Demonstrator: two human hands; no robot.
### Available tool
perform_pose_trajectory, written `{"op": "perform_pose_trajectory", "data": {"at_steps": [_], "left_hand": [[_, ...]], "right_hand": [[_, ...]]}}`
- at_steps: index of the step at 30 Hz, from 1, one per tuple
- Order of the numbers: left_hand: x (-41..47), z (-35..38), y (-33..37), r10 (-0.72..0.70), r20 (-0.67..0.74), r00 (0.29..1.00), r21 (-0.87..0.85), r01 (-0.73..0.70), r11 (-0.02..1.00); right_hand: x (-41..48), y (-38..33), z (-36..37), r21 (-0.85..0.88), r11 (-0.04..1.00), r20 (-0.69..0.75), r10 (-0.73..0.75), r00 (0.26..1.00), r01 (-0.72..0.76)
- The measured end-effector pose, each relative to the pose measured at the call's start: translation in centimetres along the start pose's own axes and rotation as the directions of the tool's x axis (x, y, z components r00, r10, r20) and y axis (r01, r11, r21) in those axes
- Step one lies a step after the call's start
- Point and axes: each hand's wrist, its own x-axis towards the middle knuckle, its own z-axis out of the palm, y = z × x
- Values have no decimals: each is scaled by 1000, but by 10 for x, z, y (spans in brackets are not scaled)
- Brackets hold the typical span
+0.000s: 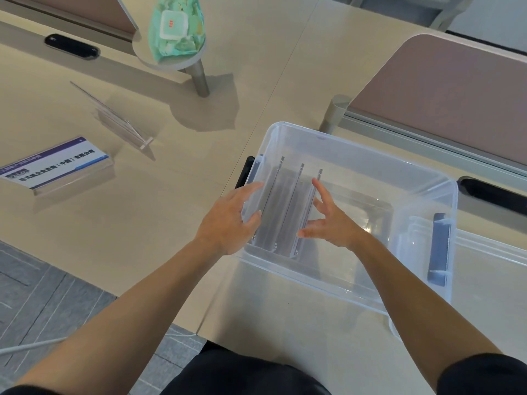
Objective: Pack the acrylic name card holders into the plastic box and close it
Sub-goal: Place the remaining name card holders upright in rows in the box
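Note:
A clear plastic box [336, 283] stands open on the beige table, right of centre. Three acrylic name card holders [288, 206] stand upright side by side against its left wall. My left hand [231, 220] rests on the box's left rim, fingers curled over the wall. My right hand [330, 220] is inside the box with fingers spread, next to the rightmost holder, gripping nothing. On the table to the left, one empty acrylic holder [114, 115] stands, and another holder [57, 166] carries a printed card. The box lid [490, 252] seems to lie under the box on the right.
A green wet-wipe pack [176, 27] lies on a small round shelf at the back. Padded desk dividers [445, 92] stand at the right and back left. Black cable slots [71, 47] sit in the tabletop. Grey floor shows at the lower left.

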Motion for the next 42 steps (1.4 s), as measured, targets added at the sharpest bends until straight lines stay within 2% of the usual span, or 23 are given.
{"op": "perform_pose_trajectory", "data": {"at_steps": [5, 8, 11, 13, 18, 23, 28, 33, 37, 40, 42], "left_hand": [[1, 1, -1, 5, -5, 1000, 50, -5, 999], [0, 0, 1, 46, -70, 996, 215, -30, 976], [-8, -2, 9, 161, -150, 975, 356, -99, 929], [-14, -3, 17, 218, -155, 964, 362, -150, 920], [-30, 12, 65, 384, 5, 923, 284, -369, 885], [-47, 54, 125, 517, 171, 839, 189, -542, 819], [-72, 106, 195, 625, 324, 710, 86, -680, 728], [-101, 171, 271, 662, 418, 622, -17, -723, 690], [-123, 233, 336, 671, 486, 560, -2, -767, 642], [-134, 271, 385, 656, 509, 557, 40, -777, 628], [-137, 292, 411, 642, 507, 575, 72, -770, 633]], "right_hand": [[2, 3, 0, -19, 1000, 0, -3, 1000, 3], [-5, -9, -2, -142, 989, -21, 25, 999, -28], [-33, -35, -10, -313, 942, -198, 60, 978, -121], [-67, -53, -12, -403, 896, -339, 44, 940, -188], [-179, -77, -4, -496, 764, -538, 102, 837, -412], [-288, -65, 0, -437, 675, -712, 145, 687, -595], [-388, -32, -10, -310, 641, -835, 169, 523, -702], [-472, 24, -44, -162, 685, -913, 168, 371, -710], [-531, 72, -88, -81, 728, -930, 191, 315, -681], [-566, 98, -129, -52, 775, -932, 190, 309, -630], [-583, 111, -158, -75, 793, -926, 169, 337, -605]]}}
